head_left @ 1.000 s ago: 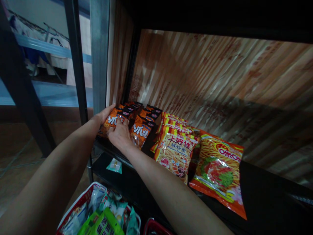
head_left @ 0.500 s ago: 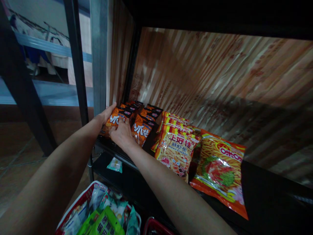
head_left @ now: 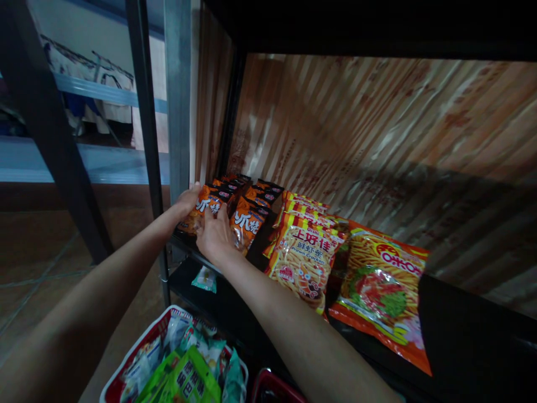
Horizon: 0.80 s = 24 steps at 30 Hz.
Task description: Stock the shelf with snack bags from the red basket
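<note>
An orange-and-black snack bag [head_left: 203,206] stands at the front of the left row on the black shelf. My left hand [head_left: 188,201] lies along its left edge, fingers stretched out and partly hidden by the bag. Against its front right side rests my right hand [head_left: 215,232], with the fingers apart and touching the wrapper. Just right of that hand is a matching orange bag [head_left: 247,221], front of a second row. Further right come prawn cracker bags [head_left: 304,257] in yellow and red, then a large orange noodle snack bag [head_left: 381,285].
Below, a red-and-white basket [head_left: 126,358] holds several green and teal packets. A small teal packet [head_left: 205,279] lies on the lower shelf [head_left: 182,282]. Beside the basket is a dark red container [head_left: 274,386]. Black posts [head_left: 145,112] stand at left; a patterned curtain [head_left: 356,123] hangs behind.
The view has shifted slightly, so everything sits a little further right. My left hand's fingers reach less far up the bag's edge. My right hand stays at the bag's front.
</note>
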{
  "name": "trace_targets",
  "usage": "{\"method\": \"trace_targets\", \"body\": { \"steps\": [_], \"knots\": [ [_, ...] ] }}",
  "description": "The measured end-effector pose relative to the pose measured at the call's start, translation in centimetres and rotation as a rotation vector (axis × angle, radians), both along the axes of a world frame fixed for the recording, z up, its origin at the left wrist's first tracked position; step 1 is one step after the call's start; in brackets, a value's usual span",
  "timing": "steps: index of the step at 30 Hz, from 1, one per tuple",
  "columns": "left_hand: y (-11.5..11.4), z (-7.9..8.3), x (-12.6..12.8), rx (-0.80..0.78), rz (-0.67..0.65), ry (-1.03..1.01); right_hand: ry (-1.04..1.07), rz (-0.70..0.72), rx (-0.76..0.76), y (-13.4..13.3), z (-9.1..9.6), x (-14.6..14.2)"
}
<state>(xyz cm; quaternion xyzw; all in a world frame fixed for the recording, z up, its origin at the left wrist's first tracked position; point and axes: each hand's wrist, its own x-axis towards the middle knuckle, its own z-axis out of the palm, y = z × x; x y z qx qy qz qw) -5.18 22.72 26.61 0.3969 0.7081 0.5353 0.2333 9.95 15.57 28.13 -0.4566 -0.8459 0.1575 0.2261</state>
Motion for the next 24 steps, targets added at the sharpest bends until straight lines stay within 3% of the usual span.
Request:
{"method": "trace_targets", "body": {
  "steps": [3, 7, 12, 16, 24],
  "knots": [
    [-1.9, -0.8, 0.1, 0.058, -0.089, 0.268, -0.036, 0.037, 0.004, -0.2, 0.1, 0.1],
    [-3.6, -1.8, 0.4, 0.072, -0.161, 0.250, -0.058, 0.029, 0.009, 0.1, 0.0, -0.4],
    [-2.9, -2.2, -0.1, 0.068, -0.068, 0.199, -0.030, 0.053, 0.032, 0.6, -0.5, -1.2],
    [-2.2, -1.8, -0.1, 0.035, -0.081, 0.265, -0.001, 0.043, 0.038, 0.9, -0.9, -1.4],
    [-4.7, -1.3, 1.9, -0.108, 0.119, 0.553, 0.013, 0.055, 0.030, 1.0, -1.4, -0.6]
  ]
}}
